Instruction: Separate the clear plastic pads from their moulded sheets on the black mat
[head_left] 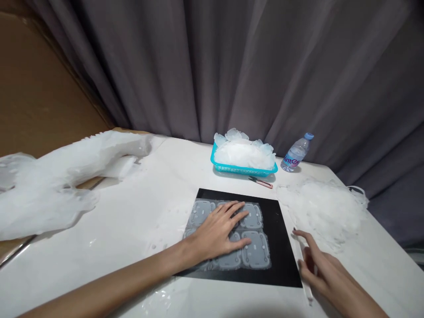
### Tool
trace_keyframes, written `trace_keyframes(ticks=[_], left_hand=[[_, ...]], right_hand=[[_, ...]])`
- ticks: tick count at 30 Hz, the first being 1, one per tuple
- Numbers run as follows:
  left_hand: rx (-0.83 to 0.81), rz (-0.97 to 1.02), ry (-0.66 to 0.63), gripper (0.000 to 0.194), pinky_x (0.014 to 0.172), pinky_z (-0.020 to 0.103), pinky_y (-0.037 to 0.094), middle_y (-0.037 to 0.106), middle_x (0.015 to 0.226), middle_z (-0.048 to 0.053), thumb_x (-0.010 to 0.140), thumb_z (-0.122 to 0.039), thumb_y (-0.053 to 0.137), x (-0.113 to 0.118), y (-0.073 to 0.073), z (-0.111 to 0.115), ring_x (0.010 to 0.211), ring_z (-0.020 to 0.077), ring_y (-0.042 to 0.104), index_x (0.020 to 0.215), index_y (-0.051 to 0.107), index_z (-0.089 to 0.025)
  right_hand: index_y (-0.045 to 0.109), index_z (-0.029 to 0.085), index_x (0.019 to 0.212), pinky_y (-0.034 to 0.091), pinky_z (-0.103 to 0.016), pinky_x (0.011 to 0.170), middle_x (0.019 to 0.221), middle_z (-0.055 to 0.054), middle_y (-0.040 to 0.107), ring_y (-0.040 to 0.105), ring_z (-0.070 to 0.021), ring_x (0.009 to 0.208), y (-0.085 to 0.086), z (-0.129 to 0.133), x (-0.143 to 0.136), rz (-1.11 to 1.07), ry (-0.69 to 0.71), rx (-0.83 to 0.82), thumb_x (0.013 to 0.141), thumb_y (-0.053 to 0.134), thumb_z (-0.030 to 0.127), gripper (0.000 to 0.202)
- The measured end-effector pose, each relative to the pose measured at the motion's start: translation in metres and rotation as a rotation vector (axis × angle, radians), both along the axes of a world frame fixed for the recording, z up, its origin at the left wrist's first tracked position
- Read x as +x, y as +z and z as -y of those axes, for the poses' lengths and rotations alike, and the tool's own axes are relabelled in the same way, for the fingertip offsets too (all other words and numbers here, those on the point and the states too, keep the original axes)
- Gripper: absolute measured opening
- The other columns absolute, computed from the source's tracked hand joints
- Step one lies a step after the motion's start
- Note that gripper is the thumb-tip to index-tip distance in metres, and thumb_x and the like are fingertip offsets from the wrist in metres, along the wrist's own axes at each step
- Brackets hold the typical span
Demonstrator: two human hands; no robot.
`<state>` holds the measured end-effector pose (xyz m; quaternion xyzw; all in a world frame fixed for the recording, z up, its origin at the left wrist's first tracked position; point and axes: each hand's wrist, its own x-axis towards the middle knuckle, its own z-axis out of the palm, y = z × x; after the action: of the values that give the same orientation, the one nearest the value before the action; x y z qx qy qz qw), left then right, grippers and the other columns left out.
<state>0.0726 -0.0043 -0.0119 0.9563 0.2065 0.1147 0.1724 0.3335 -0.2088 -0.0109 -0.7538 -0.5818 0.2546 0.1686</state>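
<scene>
My left hand (220, 229) lies flat with its fingers spread on a clear plastic sheet (255, 249) of several rounded-square moulded shapes. Beneath the sheet is a black mat (283, 265), which shows around it on the right and along the near edge. Just past the mat's right edge, my right hand (319, 265) is closed around a slim white pen-like tool (306, 289). The tool lies low along that edge, one end pointing toward me; its exact kind is unclear. My palm hides part of the sheet's middle.
At the back stands a turquoise basket (228, 169) heaped with translucent pieces. Pink-handled thread snips (261, 182) lie before it, with a water bottle (295, 154) to the right. Clear plastic scraps (324, 207) are piled at right. White plastic sheeting (66, 176) is bunched at left.
</scene>
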Motion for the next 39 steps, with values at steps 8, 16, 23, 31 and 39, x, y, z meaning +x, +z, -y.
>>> trace_keyframes(ticks=[8,16,23,31,39], left_hand=[[0.123,0.023,-0.099,0.055,0.117,0.053,0.041,0.045,0.161,0.014,0.103,-0.051,0.053,0.002,0.003,0.001,0.148,0.0335,0.042,0.149,0.05,-0.02],[0.08,0.037,-0.039,0.039,0.109,0.049,0.048,0.063,0.144,0.011,0.104,-0.045,0.054,0.012,-0.002,0.01,0.135,0.0319,0.057,0.132,0.064,-0.019],[0.027,0.094,0.041,0.049,0.11,0.051,0.048,0.064,0.144,0.011,0.096,-0.054,0.065,0.016,-0.004,0.019,0.136,0.0336,0.056,0.131,0.065,-0.02],[0.024,0.079,0.034,0.049,0.112,0.049,0.048,0.063,0.146,0.01,0.095,-0.05,0.066,0.016,-0.003,0.016,0.138,0.0322,0.056,0.133,0.064,-0.019],[0.017,0.096,0.058,0.05,0.112,0.049,0.047,0.065,0.143,0.01,0.092,-0.052,0.068,0.018,-0.007,0.016,0.134,0.0329,0.059,0.131,0.066,-0.02]], right_hand=[[0.058,0.03,0.147,0.059,-0.036,0.083,0.106,-0.007,0.077,0.074,-0.0237,0.09,0.036,-0.013,0.012,-0.229,0.161,-0.082,0.1,0.055,0.044,0.049],[0.071,0.023,0.101,0.057,-0.031,0.077,0.086,-0.005,0.076,0.072,-0.0216,0.08,0.045,-0.064,0.001,-0.272,0.166,0.236,0.092,0.07,0.05,0.029],[0.042,0.021,0.056,0.032,-0.026,0.052,0.054,0.004,0.042,0.037,-0.0098,0.05,0.021,-0.102,-0.021,-0.153,0.141,0.544,0.105,0.046,0.051,0.057],[0.073,0.025,0.115,0.048,-0.028,0.073,0.082,0.0,0.058,0.058,-0.0133,0.07,0.029,-0.095,-0.012,-0.335,0.227,0.243,0.111,0.034,0.048,0.045],[0.074,0.023,0.096,0.053,-0.032,0.082,0.099,-0.005,0.072,0.068,-0.0204,0.092,0.029,-0.102,-0.014,-0.346,0.352,0.27,0.098,0.066,0.041,0.02]])
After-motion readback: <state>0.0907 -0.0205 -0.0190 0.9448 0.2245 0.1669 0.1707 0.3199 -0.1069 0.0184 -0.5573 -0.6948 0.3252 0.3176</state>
